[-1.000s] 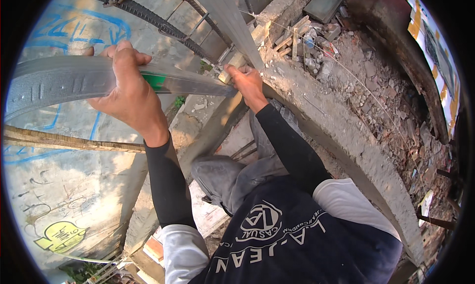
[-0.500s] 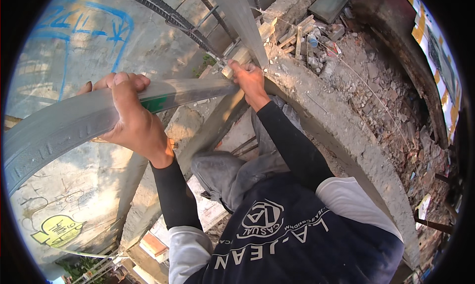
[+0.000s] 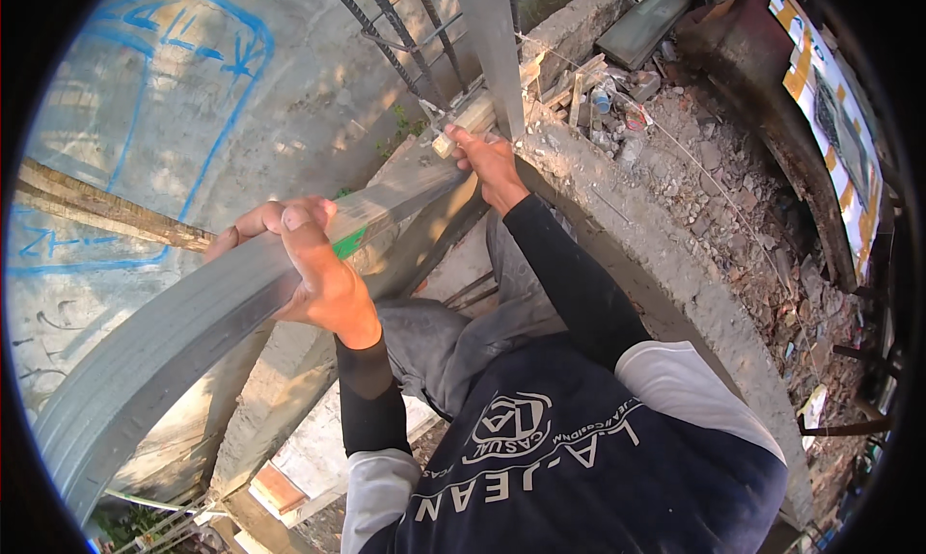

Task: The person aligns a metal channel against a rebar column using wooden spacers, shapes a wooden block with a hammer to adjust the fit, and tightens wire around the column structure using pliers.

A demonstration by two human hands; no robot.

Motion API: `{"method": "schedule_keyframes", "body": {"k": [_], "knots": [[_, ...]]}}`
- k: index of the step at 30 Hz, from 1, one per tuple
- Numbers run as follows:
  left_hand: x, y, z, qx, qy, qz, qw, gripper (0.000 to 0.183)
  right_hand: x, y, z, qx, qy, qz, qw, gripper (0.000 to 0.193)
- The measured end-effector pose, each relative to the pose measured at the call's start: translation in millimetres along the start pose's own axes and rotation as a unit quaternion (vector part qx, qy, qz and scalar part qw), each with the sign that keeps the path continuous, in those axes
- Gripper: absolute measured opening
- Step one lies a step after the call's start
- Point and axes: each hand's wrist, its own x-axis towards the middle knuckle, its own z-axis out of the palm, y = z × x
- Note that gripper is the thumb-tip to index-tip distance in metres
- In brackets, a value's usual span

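Note:
A long grey rectangular bar (image 3: 174, 332), which looks like metal with a green patch near its middle, crosses from the lower left toward the centre. My left hand (image 3: 313, 260) is wrapped over it, just left of the green patch. At the far end of the bar is my right hand (image 3: 490, 168), fingers curled, beside a small wooden block (image 3: 447, 145). What those fingers hold is hidden. An upright grey flat board (image 3: 487, 48) rises just behind the right hand.
Rebar rods (image 3: 395, 33) stand upright beyond the hands. A rough concrete ledge (image 3: 656, 265) curves along my right, with brick rubble (image 3: 743, 197) past it. On the left is a grey wall (image 3: 289, 81) with blue markings, and a wooden pole (image 3: 111, 207) lies behind the bar.
My left hand has come down and to the right with the bar, whose near end has swung downward, leaving the wooden pole in view. The right hand stays at the far end.

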Motion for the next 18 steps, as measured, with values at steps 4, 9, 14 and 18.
{"method": "schedule_keyframes", "body": {"k": [4, 9, 14, 18], "knots": [[-21, 0, -28, 0.000, -0.024, 0.056, 0.998, 0.044, 1, 4, 4, -0.007, 0.002, -0.025, 1.000, 0.042], [-47, 0, -50, -0.002, 0.001, 0.099, 0.995, 0.043, -12, -3, 10, -0.041, -0.015, -0.013, 0.999, 0.047], [-68, -6, -70, -0.012, -0.048, 0.145, 0.988, 0.049, -36, -22, 18, -0.114, -0.142, 0.045, 0.982, 0.064], [-80, -13, -83, -0.063, -0.042, 0.161, 0.984, 0.057, -62, -39, 30, -0.144, -0.232, 0.055, 0.960, 0.071]]}}
